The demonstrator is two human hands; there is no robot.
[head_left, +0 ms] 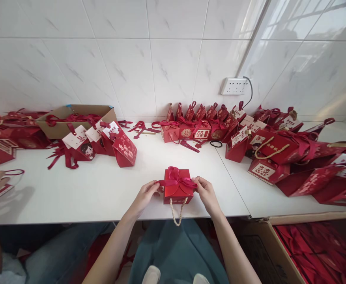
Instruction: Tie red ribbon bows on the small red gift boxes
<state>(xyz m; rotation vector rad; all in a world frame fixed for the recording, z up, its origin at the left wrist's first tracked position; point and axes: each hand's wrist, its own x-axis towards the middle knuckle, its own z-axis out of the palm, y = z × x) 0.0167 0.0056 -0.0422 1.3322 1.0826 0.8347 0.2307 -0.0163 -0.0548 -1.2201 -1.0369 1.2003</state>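
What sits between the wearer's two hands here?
A red box with a ribbon bow on top, seen in the head view; the left hand and right hand pinch the ribbon at either side.

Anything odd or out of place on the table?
Mildly: a black loop lies by the row of red boxes, odd amid all that red; loose ribbons lie strewn near the wall. No spills visible.

Bare arms (113,244) reach forward, left grip (146,194) and right grip (206,193) pinched.
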